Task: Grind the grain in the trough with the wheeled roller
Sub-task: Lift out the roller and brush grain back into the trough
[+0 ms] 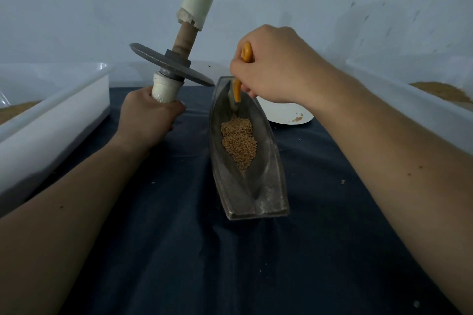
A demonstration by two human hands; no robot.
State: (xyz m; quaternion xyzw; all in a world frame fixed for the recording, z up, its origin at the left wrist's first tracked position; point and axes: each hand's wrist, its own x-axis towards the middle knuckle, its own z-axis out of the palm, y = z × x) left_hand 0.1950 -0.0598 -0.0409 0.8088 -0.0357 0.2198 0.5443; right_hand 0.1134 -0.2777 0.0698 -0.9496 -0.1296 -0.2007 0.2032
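At the far left a white plastic tub (58, 120) sits on the dark blue cloth (194, 250), with some brown grain showing in its corner. Just right of it, the left hand (149, 117) is closed in a fist around the lower wrapped handle of the wheeled roller (176, 61). The roller is held up in the air, tilted nearly upright. Its grey disc sits level, clear of the trough, and its 2nd wrapped handle points up toward the wall.

The metal trough (266, 186) lies lengthwise on the cloth at centre. A heap of grain (239, 143) sits in its groove, toward the far half. Above the trough's far end, the right hand (271, 66) curls its fingers around an orange-handled tool (237, 91), whose grey tip reaches down into the groove just beyond the grain.

Behind the trough a white plate (281, 112) holds a few stray grains. At the far right is a 2nd white tub (409, 94) with more grain inside.
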